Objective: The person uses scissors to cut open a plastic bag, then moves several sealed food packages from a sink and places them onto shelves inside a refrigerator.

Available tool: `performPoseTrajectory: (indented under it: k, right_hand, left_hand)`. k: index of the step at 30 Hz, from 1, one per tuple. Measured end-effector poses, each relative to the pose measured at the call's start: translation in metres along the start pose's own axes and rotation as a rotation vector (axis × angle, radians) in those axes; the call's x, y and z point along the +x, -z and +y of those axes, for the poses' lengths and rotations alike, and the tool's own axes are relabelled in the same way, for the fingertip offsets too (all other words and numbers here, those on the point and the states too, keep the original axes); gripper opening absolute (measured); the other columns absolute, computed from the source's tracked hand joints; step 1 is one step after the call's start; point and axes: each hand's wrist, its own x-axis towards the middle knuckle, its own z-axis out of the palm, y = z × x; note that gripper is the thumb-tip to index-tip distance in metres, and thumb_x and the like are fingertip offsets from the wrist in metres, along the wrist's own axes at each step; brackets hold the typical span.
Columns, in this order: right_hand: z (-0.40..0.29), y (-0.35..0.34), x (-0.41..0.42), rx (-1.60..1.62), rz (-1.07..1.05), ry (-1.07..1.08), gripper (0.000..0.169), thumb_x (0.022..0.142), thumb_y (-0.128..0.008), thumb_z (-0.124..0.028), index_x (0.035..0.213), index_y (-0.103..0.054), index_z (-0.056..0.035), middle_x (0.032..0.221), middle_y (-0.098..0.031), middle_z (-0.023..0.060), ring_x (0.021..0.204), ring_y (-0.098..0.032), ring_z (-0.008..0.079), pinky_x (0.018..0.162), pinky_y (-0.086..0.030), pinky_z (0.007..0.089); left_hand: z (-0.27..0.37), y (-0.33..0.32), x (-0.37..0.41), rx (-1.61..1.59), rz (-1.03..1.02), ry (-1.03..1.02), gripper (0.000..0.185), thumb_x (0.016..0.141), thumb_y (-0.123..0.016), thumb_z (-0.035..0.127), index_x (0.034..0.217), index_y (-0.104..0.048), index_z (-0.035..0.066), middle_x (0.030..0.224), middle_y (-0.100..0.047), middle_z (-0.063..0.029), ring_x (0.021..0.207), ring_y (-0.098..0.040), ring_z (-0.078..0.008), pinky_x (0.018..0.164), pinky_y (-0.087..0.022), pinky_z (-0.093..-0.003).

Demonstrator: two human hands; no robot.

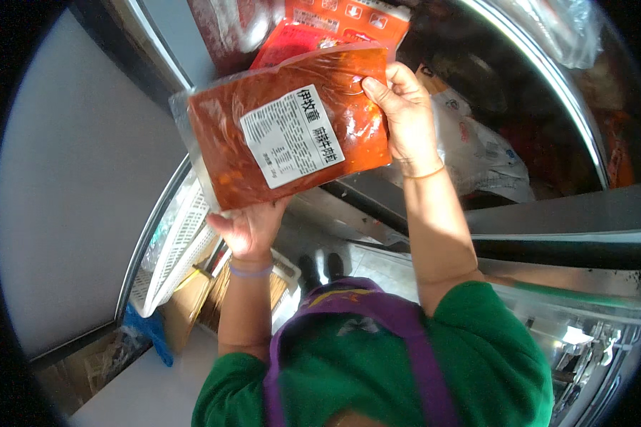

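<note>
A flat clear plastic pouch of reddish-orange sauced food (pixel 219 139) is held up at a tilt before me, with a white printed label on its face. My right hand (pixel 406 112) pinches its right edge, thumb on the front. Under the lower left corner, my left hand (pixel 251 227) supports the pouch; most of its fingers are hidden behind it. Just beyond the pouch's top edge lie a red packet (pixel 299 40) and an orange printed packet (pixel 347 18).
A metal-rimmed cabinet opening (pixel 555 69) curves at the right, with white plastic bags (pixel 486 149) inside. A grey panel (pixel 80 176) stands at the left. Below it are white plastic baskets (pixel 176 251), cardboard (pixel 187 307), a blue bag (pixel 152 333) and thin wooden sticks (pixel 219 293).
</note>
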Motion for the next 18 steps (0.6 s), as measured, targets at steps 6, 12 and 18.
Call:
performPoseTrajectory:
  k: [6, 12, 18]
  right_hand:
    - [-0.039, -0.011, 0.013, -0.244, -0.233, 0.013, 0.005, 0.087, -0.064, -0.002, 0.084, -0.060, -0.0038, 0.081, -0.064, -0.0016, 0.074, -0.056, 0.0029, 0.064, -0.046, 0.0199]
    - [-0.056, -0.029, 0.031, -0.533, -0.426, 0.062, 0.008, 0.084, -0.068, -0.009, 0.082, -0.062, -0.0039, 0.070, -0.053, -0.0072, 0.067, -0.048, 0.0032, 0.062, -0.041, 0.0217]
    - [-0.056, -0.045, 0.044, -0.680, -0.528, 0.124, 0.011, 0.081, -0.069, -0.011, 0.079, -0.062, -0.0029, 0.071, -0.054, -0.0039, 0.070, -0.050, 0.0063, 0.066, -0.042, 0.0236]
  left_hand:
    - [0.003, 0.065, -0.026, -0.019, -0.125, 0.186, 0.107, 0.070, -0.075, 0.055, 0.149, -0.018, 0.010, 0.151, -0.026, -0.0179, 0.137, -0.029, -0.0398, 0.105, -0.033, -0.0604]
    - [0.004, 0.059, -0.024, 0.236, -0.195, 0.365, 0.081, 0.079, -0.072, 0.025, 0.143, -0.030, 0.000, 0.143, -0.040, -0.0192, 0.126, -0.047, -0.0365, 0.096, -0.047, -0.0518]
    - [-0.014, 0.043, -0.021, 0.179, -0.065, 0.345, 0.066, 0.081, -0.065, 0.007, 0.140, -0.035, 0.007, 0.136, -0.047, -0.0136, 0.123, -0.049, -0.0323, 0.095, -0.049, -0.0502]
